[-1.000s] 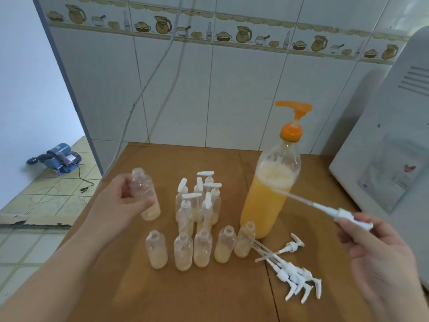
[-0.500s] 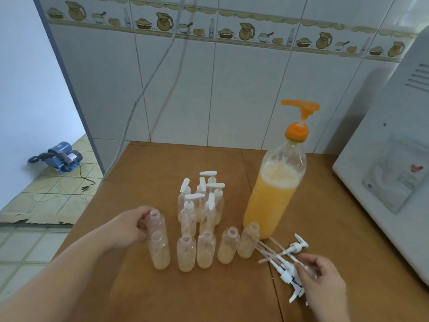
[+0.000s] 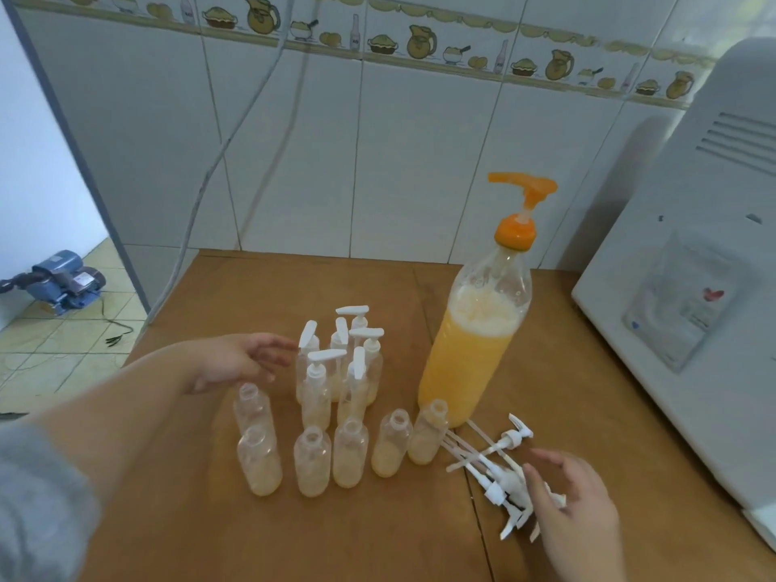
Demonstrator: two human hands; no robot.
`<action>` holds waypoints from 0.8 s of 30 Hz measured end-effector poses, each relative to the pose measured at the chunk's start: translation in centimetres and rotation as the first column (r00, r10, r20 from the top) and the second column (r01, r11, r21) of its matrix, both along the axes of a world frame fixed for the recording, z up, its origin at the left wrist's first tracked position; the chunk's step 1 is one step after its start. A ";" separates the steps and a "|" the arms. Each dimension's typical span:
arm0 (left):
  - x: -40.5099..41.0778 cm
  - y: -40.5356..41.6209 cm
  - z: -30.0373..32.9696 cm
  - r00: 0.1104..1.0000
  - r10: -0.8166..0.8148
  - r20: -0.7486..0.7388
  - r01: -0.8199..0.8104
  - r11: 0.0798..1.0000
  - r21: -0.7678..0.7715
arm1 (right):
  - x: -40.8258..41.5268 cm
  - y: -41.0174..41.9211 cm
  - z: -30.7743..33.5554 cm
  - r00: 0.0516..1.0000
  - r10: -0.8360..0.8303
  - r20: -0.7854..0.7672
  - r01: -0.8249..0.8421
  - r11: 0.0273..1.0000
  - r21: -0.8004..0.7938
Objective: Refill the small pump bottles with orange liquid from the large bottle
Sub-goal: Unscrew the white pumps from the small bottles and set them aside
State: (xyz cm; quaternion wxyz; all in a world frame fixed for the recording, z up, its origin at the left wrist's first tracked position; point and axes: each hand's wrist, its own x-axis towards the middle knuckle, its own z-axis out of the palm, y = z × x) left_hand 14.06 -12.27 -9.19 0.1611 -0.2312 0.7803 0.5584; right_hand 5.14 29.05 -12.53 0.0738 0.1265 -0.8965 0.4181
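Far left of the large bottle [image 3: 470, 350]: a blue motor [image 3: 63, 281] out on the floor tiles. Nearer the large bottle, left hand [image 3: 235, 363] hovering over the wooden table [image 3: 294, 539], fingers spread loose, holding nothing, tips just short of the capped bottles [image 3: 336, 371]. Those stood in a tight clump left of the large bottle, white pumps on. In front of that clump, a row of open bottles [image 3: 348, 451] with one more behind its left end; necks bare, a shallow pale layer at each bottom. Judged from that: caps off six, filling barely begun, the capped clump still to be opened.

Large bottle itself upright, clear plastic, orange pump on top, cloudy orange liquid to about the shoulder with foam above. At its foot on the right, loose pumps [image 3: 499, 476] heaped with tubes pointing back toward the bottle. Right hand [image 3: 575, 506] resting on that heap, fingers gently curved; whether pinching one, hard to tell. Right of the large bottle, a white appliance [image 3: 693, 308].
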 end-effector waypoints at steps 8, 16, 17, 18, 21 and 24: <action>-1.5 0.6 -0.4 0.993 -0.098 0.063 0.100 0.994 -0.037 | 1.1 0.1 0.0 0.999 -0.006 -0.049 0.002 0.998 -0.065; -2.9 2.7 0.3 0.991 -0.109 0.080 0.120 0.982 -0.143 | 1.3 -0.9 1.4 1.000 0.020 -0.014 -0.022 0.988 -0.153; -2.8 2.7 0.3 0.993 -0.093 0.072 0.103 0.983 -0.151 | 1.2 -0.9 1.7 1.000 0.010 -0.008 -0.012 0.985 -0.170; -2.7 2.6 0.2 0.996 -0.074 0.056 0.082 0.986 -0.148 | 1.2 -0.9 2.1 1.000 0.007 -0.009 -0.008 0.982 -0.187; -1.7 1.9 0.0 0.997 0.047 -0.063 -0.052 0.995 -0.082 | 0.9 -0.7 3.1 1.000 -0.018 -0.013 0.014 0.968 -0.252; -0.4 1.6 1.8 0.910 0.289 -0.296 -0.288 0.956 0.048 | 0.7 -0.8 4.9 0.996 -0.081 -0.033 0.064 0.936 -0.345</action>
